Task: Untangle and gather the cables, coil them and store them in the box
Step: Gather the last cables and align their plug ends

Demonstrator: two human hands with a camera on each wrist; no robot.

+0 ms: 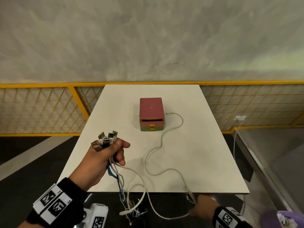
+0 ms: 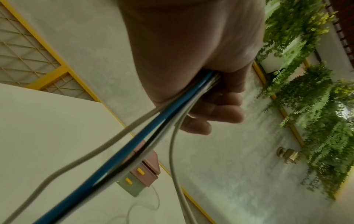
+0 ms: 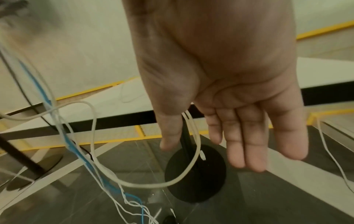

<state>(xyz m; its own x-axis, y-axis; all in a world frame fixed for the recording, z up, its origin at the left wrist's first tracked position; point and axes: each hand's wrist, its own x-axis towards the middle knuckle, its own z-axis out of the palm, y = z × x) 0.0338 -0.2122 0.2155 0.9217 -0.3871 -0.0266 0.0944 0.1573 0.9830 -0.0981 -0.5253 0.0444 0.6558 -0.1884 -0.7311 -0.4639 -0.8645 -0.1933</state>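
The left hand (image 1: 105,155) sits at the lower left of the head view, raised over the near left part of the white bench (image 1: 115,109). Its fingers (image 2: 216,112) are curled tight round a bundle of cables (image 1: 115,170), with the USB plugs (image 1: 107,138) fanned out above the fist. Below the fist the bundle hangs past the bench's near edge: a blue cable (image 2: 122,148), a black one and several white or grey ones, ending in a loose tangle at the bottom centre of the head view.

The right hand (image 1: 203,207) is at the lower right, below the bench's near edge. In the right wrist view its fingers (image 3: 247,136) are straight and relaxed, pointing down, and a white cable (image 3: 193,136) passes between thumb and forefinger, drooping in a loop to the left. Whether the thumb presses on it cannot be told.

One long white cable (image 1: 164,142) lies on the bench in slack curves, from its plug just right of the box (image 1: 151,115) down to the near edge, where it runs off toward the right hand.

The box stands at the centre of the bench, toward the far side: a small drawer unit with a pink top, a pink drawer slightly open, a green drawer under it, and yellow handles.

A yellow mesh fence (image 1: 41,109) runs behind the bench.
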